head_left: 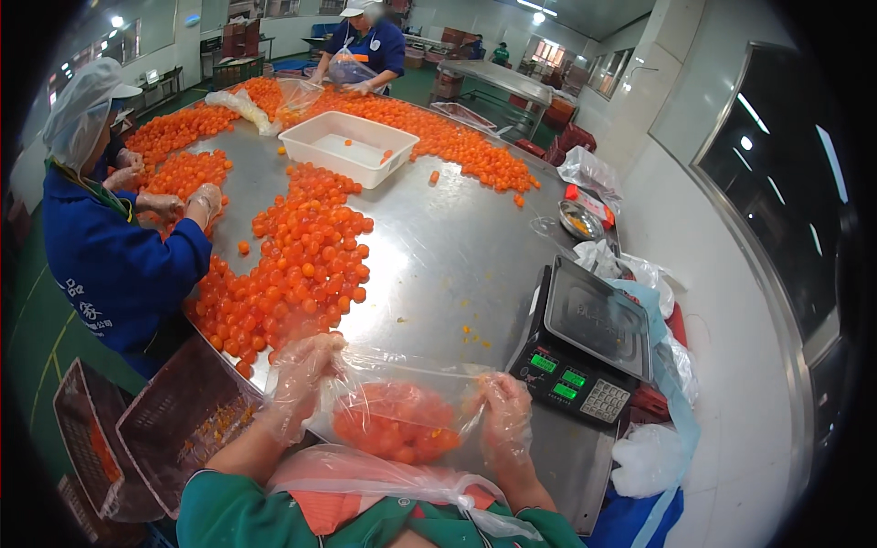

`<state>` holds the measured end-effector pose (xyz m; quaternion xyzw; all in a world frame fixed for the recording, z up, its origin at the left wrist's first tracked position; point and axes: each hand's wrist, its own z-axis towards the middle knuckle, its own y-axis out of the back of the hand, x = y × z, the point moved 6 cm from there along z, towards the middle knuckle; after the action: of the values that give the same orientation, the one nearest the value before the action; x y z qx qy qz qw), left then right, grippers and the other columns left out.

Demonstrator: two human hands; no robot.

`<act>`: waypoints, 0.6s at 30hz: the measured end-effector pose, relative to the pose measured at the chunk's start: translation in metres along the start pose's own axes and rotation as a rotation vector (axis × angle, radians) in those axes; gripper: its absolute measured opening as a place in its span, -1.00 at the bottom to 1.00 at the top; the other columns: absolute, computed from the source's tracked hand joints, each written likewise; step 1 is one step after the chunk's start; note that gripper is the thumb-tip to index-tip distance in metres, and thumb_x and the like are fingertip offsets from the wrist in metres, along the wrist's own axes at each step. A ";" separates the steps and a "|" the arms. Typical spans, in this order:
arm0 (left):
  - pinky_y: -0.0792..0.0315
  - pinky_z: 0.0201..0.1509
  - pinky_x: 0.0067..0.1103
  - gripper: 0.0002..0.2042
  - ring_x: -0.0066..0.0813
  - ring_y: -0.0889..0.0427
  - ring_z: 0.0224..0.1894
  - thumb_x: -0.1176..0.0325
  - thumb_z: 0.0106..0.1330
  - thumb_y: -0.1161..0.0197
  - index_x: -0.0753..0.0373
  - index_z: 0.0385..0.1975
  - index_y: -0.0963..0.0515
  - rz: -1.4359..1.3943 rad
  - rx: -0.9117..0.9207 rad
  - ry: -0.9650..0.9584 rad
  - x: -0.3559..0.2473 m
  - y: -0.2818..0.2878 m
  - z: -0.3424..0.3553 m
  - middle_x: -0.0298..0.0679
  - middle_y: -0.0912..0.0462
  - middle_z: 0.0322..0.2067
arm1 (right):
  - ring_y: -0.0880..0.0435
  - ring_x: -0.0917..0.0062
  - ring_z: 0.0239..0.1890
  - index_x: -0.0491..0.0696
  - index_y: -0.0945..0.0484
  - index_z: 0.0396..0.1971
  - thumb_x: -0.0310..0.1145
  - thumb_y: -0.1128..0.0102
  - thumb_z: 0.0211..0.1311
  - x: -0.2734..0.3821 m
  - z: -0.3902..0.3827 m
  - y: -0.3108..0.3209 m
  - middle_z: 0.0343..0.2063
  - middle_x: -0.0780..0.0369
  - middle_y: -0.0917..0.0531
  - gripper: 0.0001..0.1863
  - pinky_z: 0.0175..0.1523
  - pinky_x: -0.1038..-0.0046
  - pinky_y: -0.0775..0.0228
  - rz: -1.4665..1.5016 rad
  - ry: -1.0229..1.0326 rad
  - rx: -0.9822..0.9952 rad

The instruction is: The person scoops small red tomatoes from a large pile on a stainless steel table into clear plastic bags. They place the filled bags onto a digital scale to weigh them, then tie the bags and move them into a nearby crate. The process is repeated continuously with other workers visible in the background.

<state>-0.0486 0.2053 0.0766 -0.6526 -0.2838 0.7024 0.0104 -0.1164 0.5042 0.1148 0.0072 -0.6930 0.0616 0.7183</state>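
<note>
A clear plastic bag [395,422] partly filled with shiny orange-red round items sits at the table's near edge, its opening stretched sideways. My left hand [306,374], in a clear plastic glove, grips the bag's upper left corner with fingers closed. My right hand [502,411], also gloved, pinches the upper right corner. A large heap of the same round items [292,247] lies just beyond my left hand on the steel table [429,265]. Right of the bag stands a black weighing scale [594,324] with lit green displays and a steel tray.
A blue-clad worker [114,256] handles items at the left; another [370,55] stands across the table. A white tub [347,169], more heaps [466,155], a steel bowl [581,217] and loose bags [649,457] surround the workspace. Crates [174,429] stand lower left, a wall [713,365] right.
</note>
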 end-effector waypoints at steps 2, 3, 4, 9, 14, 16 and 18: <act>-0.44 -0.21 -0.60 -0.80 -0.57 -0.54 -0.31 0.33 0.36 -0.17 0.30 -0.21 -0.66 0.053 -0.012 0.038 -0.004 0.000 -0.005 -0.35 -0.62 -0.33 | -0.50 0.68 -0.48 -0.18 -0.59 -0.39 -0.49 -0.10 0.28 -0.007 0.002 0.009 -0.53 0.32 -0.57 -0.89 -0.31 0.61 -0.31 0.009 0.055 0.015; -0.45 -0.18 -0.59 -0.79 -0.56 -0.56 -0.28 0.33 0.35 -0.16 0.31 -0.21 -0.66 0.083 -0.024 0.055 -0.006 0.003 -0.007 -0.34 -0.63 -0.31 | -0.50 0.67 -0.48 -0.18 -0.59 -0.39 -0.49 -0.11 0.27 -0.008 0.003 0.008 -0.53 0.32 -0.57 -0.89 -0.31 0.61 -0.32 0.009 0.045 0.014; -0.45 -0.17 -0.59 -0.79 -0.56 -0.56 -0.28 0.33 0.34 -0.17 0.31 -0.21 -0.66 0.073 -0.017 0.047 -0.005 0.006 -0.009 -0.34 -0.63 -0.31 | -0.50 0.67 -0.49 -0.18 -0.59 -0.39 -0.50 -0.11 0.27 -0.008 0.003 0.008 -0.53 0.32 -0.58 -0.90 -0.30 0.60 -0.33 0.010 0.034 0.012; -0.44 -0.15 -0.58 -0.79 -0.56 -0.56 -0.28 0.33 0.29 -0.20 0.32 -0.23 -0.66 0.094 0.028 0.009 -0.013 0.007 -0.015 -0.31 -0.64 -0.31 | -0.51 0.66 -0.48 -0.19 -0.58 -0.37 -0.52 -0.10 0.26 -0.008 0.006 0.005 -0.53 0.32 -0.58 -0.91 -0.29 0.58 -0.36 0.001 0.025 0.038; -0.39 -0.29 -0.65 -0.87 -0.62 -0.49 -0.40 0.40 0.30 -0.13 0.29 -0.42 -0.57 0.186 -0.049 0.019 -0.018 0.006 -0.019 -0.36 -0.53 -0.47 | -0.53 0.66 -0.45 -0.19 -0.59 -0.34 -0.52 -0.11 0.26 -0.013 0.008 0.008 -0.51 0.31 -0.59 -0.91 -0.27 0.59 -0.39 -0.069 0.049 0.083; -0.37 -0.29 -0.65 -0.88 -0.62 -0.47 -0.41 0.41 0.28 -0.14 0.27 -0.46 -0.55 0.196 -0.060 0.031 -0.018 0.007 -0.021 -0.38 -0.51 -0.49 | -0.53 0.67 -0.45 -0.20 -0.61 -0.33 -0.51 -0.14 0.27 -0.018 0.009 0.011 -0.52 0.32 -0.60 -0.90 -0.29 0.59 -0.38 -0.072 0.087 0.084; -0.36 -0.30 -0.65 -0.89 -0.63 -0.44 -0.43 0.43 0.27 -0.14 0.25 -0.49 -0.53 0.181 -0.070 0.047 -0.018 0.006 -0.022 -0.39 -0.48 -0.51 | -0.53 0.68 -0.45 -0.21 -0.62 -0.33 -0.51 -0.15 0.27 -0.022 0.011 0.011 -0.53 0.33 -0.60 -0.90 -0.30 0.60 -0.38 -0.091 0.109 0.087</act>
<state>-0.0231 0.2016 0.0910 -0.6919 -0.2478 0.6746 -0.0694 -0.1290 0.5127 0.0923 0.0664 -0.6486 0.0593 0.7559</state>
